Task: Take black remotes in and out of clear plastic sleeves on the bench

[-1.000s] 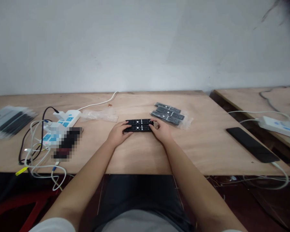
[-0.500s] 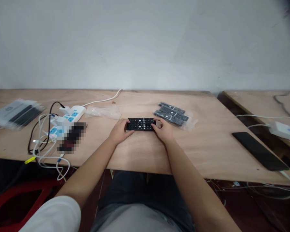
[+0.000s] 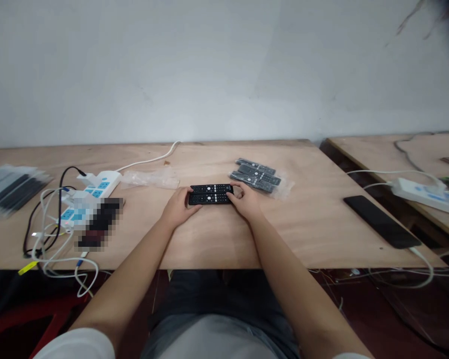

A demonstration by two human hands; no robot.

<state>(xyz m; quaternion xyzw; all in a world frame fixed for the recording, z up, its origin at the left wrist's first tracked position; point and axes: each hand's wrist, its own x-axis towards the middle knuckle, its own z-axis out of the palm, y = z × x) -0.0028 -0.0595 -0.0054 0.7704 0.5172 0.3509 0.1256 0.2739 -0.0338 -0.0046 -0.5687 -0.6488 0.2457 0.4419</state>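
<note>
Two black remote controls (image 3: 210, 194) lie side by side, lengthwise left to right, on the wooden table (image 3: 217, 234) in front of me. My left hand (image 3: 177, 208) grips their left ends with curled fingers. My right hand (image 3: 245, 202) grips their right ends the same way. Just beyond my right hand, several more black remotes (image 3: 255, 175) rest on a clear plastic bag.
An empty clear bag (image 3: 149, 178) lies left of the remotes. A white power strip (image 3: 92, 192) with tangled cables sits at the left, packaged items (image 3: 7, 187) at the far left. A black phone (image 3: 381, 228) on a cable lies at the right; a second table (image 3: 415, 164) holds another power strip.
The hands stay on the two remotes throughout. The view shifts a little as my head moves; the remotes stay on the table in the same pairing.
</note>
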